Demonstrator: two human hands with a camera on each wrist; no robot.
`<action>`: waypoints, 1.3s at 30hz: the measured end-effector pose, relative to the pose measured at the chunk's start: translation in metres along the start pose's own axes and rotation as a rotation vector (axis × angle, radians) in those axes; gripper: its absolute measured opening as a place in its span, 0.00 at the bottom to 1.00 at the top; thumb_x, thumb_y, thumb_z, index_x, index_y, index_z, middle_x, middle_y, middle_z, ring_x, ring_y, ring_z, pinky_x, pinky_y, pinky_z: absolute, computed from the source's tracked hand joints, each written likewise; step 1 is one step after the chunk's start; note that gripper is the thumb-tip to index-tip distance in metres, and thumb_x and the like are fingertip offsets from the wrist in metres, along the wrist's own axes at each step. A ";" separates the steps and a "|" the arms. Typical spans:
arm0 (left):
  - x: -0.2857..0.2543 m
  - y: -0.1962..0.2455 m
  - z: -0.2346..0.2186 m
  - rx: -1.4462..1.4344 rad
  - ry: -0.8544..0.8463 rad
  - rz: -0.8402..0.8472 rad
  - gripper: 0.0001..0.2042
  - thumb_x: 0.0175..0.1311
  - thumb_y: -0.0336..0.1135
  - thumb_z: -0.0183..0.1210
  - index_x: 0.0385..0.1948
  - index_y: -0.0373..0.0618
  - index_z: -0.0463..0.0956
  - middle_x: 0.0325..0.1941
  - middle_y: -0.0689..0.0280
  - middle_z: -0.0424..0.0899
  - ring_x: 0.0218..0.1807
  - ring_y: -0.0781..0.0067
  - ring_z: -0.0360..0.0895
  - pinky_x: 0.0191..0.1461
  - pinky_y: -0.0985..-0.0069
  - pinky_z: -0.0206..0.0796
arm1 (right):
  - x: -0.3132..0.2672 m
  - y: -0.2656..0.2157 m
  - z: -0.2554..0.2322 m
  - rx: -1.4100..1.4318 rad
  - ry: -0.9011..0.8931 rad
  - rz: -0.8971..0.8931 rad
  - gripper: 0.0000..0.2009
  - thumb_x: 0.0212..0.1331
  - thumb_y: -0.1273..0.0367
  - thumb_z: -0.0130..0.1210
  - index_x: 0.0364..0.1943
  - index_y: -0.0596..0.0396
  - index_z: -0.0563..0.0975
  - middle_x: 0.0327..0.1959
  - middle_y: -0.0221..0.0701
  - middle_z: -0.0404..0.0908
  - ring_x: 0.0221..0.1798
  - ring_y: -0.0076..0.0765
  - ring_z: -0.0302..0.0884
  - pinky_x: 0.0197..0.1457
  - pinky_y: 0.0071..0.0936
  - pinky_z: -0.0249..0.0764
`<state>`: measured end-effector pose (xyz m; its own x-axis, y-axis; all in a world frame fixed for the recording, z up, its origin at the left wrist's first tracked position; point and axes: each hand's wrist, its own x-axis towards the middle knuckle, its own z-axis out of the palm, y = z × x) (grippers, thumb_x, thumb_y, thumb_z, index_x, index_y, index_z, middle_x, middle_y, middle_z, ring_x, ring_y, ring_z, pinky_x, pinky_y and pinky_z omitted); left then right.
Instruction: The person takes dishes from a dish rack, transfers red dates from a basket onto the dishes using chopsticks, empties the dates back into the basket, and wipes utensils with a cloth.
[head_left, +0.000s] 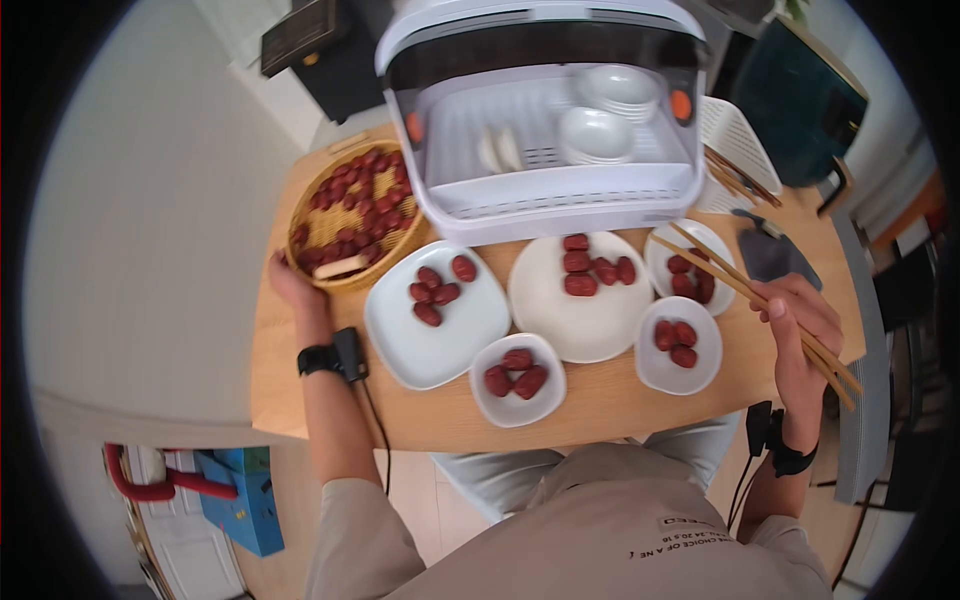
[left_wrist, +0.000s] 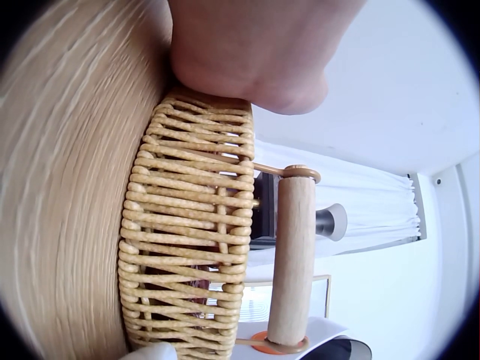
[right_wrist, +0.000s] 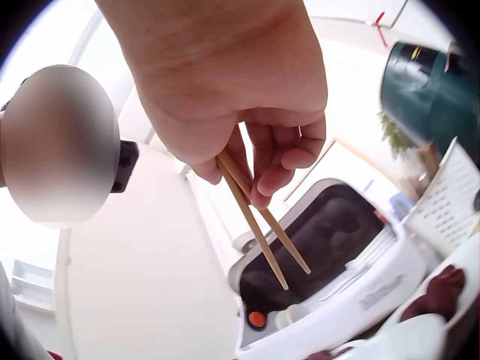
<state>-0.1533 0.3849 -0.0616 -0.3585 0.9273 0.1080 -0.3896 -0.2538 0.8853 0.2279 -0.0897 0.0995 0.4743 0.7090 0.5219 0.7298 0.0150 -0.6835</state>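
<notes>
My right hand (head_left: 800,325) holds a pair of wooden chopsticks (right_wrist: 251,217) between thumb and fingers. Their tips, slightly apart with nothing between them, hang over the small upper-right dish (head_left: 657,262), which bears several red dates. At the woven basket (head_left: 415,235) of red dates (head_left: 365,215), my left hand (head_left: 296,285) rests against the outer left side; its fingers are mostly hidden. In the left wrist view, the heel of that hand meets the wicker wall (left_wrist: 187,202) near the wooden handle (left_wrist: 294,259).
Several dates lie on a squarish plate (head_left: 395,335) and a round plate (head_left: 590,335). Three dates sit in each of two bowls, the front bowl (head_left: 515,412) and the right bowl (head_left: 678,380). Behind stands a white dish box (head_left: 560,205), beside a perforated basket (head_left: 735,130) with more chopsticks.
</notes>
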 end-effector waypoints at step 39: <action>0.015 -0.013 -0.004 0.029 0.077 0.022 0.16 0.70 0.38 0.48 0.42 0.30 0.75 0.42 0.58 0.80 0.44 0.67 0.77 0.50 0.71 0.68 | 0.036 -0.076 0.091 0.165 -0.803 -0.597 0.09 0.46 0.70 0.71 0.30 0.55 0.82 0.22 0.30 0.77 0.22 0.33 0.75 0.24 0.28 0.71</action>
<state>-0.1569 0.4007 -0.0728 -0.4317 0.8971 0.0938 -0.3561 -0.2651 0.8961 0.1448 -0.0013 0.1237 -0.4610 0.8174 0.3455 0.6336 0.5757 -0.5168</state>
